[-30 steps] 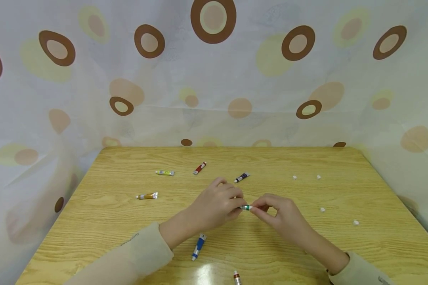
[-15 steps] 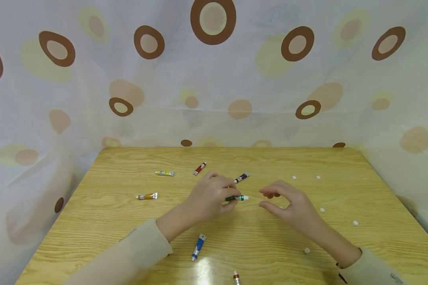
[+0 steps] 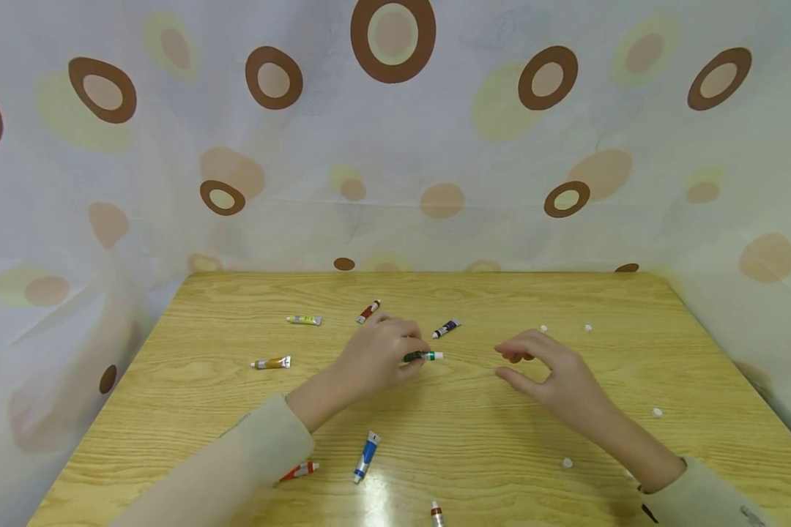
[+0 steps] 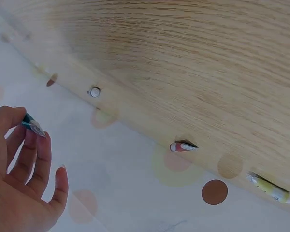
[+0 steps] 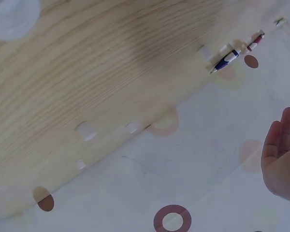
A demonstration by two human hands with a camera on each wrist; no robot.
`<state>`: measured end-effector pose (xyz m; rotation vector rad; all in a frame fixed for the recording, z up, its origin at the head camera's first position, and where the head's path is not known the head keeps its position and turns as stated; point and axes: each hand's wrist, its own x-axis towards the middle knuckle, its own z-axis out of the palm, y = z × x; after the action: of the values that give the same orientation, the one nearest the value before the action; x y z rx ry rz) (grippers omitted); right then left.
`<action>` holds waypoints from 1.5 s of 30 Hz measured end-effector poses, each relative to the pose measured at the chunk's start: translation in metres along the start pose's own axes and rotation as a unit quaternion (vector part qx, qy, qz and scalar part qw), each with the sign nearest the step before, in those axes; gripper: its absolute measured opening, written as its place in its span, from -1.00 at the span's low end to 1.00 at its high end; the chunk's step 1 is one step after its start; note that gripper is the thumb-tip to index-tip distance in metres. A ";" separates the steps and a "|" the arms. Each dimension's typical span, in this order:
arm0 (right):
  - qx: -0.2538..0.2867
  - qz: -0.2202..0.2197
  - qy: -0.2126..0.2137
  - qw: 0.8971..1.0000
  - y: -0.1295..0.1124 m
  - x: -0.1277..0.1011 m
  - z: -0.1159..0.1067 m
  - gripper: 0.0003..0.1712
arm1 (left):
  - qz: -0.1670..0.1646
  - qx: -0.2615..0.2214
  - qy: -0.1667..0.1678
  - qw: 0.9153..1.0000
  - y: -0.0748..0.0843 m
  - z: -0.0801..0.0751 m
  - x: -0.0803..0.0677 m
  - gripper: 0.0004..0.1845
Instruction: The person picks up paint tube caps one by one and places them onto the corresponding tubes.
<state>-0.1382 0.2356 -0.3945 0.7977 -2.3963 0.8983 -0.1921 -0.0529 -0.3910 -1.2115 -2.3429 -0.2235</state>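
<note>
In the head view my left hand [image 3: 372,356] pinches a small green paint tube [image 3: 417,356], its white tip pointing right. The left wrist view shows the same green paint tube [image 4: 34,124] between the thumb and fingertips. My right hand [image 3: 556,377] hovers to the right of the tube, thumb and fingers apart, holding nothing. Beyond the tube lies a dark purple paint tube [image 3: 446,329]. A dark red paint tube [image 3: 368,312] lies just behind the left hand. Nearer the front is a blue paint tube [image 3: 367,457].
At the left lie a yellow tube [image 3: 304,320] and an ochre tube [image 3: 271,363]. A red tube [image 3: 301,471] is partly under the left sleeve; a brown tube [image 3: 438,514] is cut by the bottom edge. Several small white caps, one [image 3: 657,413] at right, dot the wooden table [image 3: 474,446].
My right hand has let go of the green paint tube's white tip and drawn away to the right. The left hand has carried the tube left and slightly farther back.
</note>
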 end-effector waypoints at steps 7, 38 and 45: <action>-0.021 0.010 -0.014 1.000 0.007 -0.004 -0.002 -0.59 | -0.033 -0.020 -0.046 0.998 -0.014 0.009 -0.004 -0.89; -0.034 0.128 -0.181 0.975 0.050 -0.026 -0.001 -0.59 | -0.110 -0.038 -0.156 0.981 -0.043 0.040 -0.010 -0.89; -0.031 0.145 -0.205 0.967 0.052 -0.027 -0.001 -0.56 | -0.121 -0.042 -0.177 0.976 -0.044 0.041 -0.010 -0.90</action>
<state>-0.1522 0.2779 -0.4325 0.6689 -2.9477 0.8236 -0.2362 -0.0716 -0.4286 -1.0732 -2.8201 -0.2032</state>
